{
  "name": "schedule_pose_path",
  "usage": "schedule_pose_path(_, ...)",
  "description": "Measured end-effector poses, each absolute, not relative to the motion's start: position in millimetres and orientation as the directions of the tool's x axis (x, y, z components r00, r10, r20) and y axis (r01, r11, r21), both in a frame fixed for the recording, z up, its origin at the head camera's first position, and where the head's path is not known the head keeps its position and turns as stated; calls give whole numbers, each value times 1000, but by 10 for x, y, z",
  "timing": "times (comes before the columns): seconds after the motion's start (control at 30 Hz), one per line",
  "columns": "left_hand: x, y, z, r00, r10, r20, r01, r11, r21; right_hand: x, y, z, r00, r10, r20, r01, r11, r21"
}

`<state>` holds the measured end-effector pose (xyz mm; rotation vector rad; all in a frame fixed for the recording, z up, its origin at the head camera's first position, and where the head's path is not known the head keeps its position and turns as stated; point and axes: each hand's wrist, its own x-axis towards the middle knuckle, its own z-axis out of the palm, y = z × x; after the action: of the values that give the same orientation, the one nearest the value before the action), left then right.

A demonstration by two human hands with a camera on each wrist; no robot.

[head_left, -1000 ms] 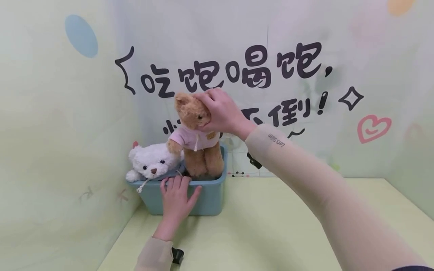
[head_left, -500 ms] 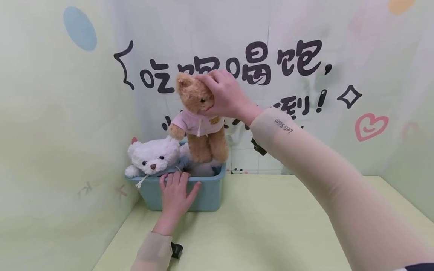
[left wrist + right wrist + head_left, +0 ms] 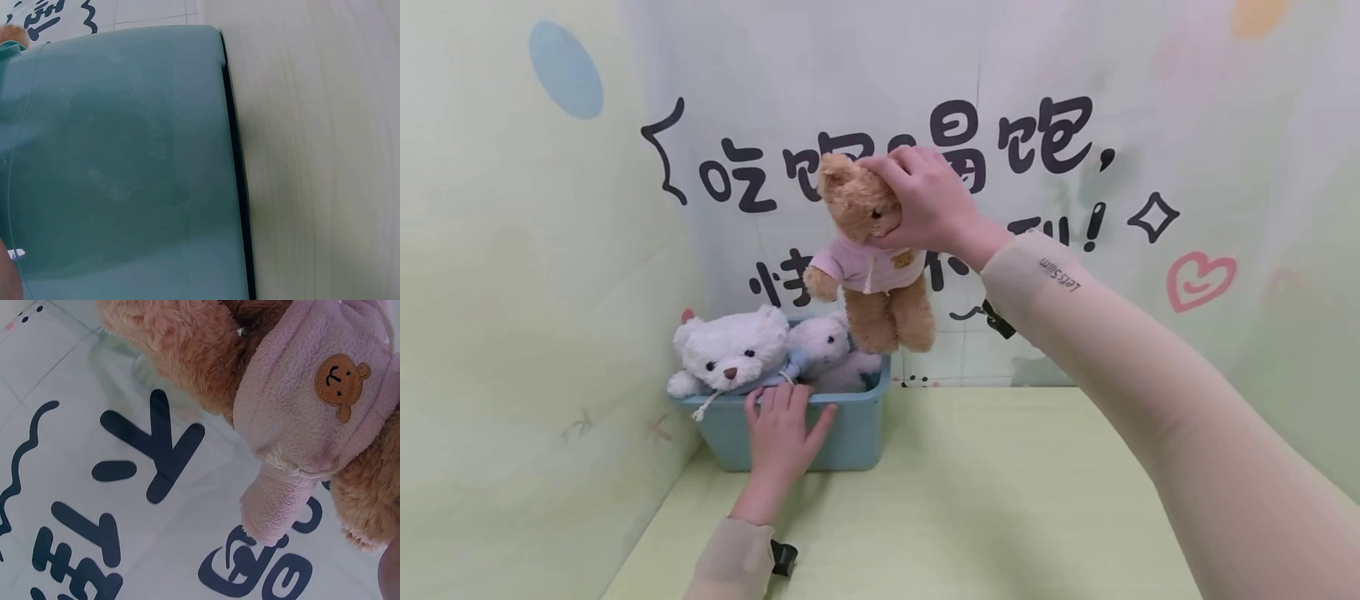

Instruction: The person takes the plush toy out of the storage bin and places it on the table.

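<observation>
In the head view my right hand [image 3: 936, 200] grips a brown teddy bear [image 3: 876, 321] by the head. The bear hangs upright in a pink hoodie, its feet just above and right of the bin's back right corner. The right wrist view shows the hoodie [image 3: 294, 406] with a small bear-face patch. My left hand [image 3: 778, 437] holds the front rim of a blue plastic bin [image 3: 850, 429], fingers hooked over the edge and thumb spread on the outside. A white teddy bear [image 3: 730, 346] leans out at the bin's left. Beside it sits a pale plush toy [image 3: 822, 342].
The bin stands on a pale wooden table [image 3: 970, 467] near the left wall panel [image 3: 535, 317]. Behind it hangs a white backdrop [image 3: 865, 67] with black lettering. The bin's outer wall [image 3: 125, 156] fills much of the left wrist view.
My right hand has lifted the brown teddy bear up out of the bin and moved it right. The pale plush toy has come into view beneath. My left hand stays on the rim.
</observation>
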<state>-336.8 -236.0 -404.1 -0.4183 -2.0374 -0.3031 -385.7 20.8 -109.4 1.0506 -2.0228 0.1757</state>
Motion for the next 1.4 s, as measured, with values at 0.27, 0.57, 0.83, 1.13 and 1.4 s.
schedule_pose_path(0.27,-3389,-2393,-4066,-398,166,902,432,902,25,-3850,386,-1078,-330,-582,744,-710,672,210)
schedule_pose_path(0.57,-3371,-2345,-4060,-415,167,895,435,900,33,-3894,665,-1132,-364,-562,743,-677,707,203)
schedule_pose_path(0.83,-3389,-2340,-4066,-394,167,904,446,894,29,-3879,980,-1157,-403,-553,729,-638,741,209)
schedule_pose_path(1.13,-3404,-2362,-4082,-370,165,914,442,897,17,-3835,1306,-1181,-446,-518,730,-597,780,189)
schedule_pose_path(1.4,-3411,-2345,-4080,-374,162,913,444,896,23,-3858,1577,-1248,-457,-504,733,-568,799,195)
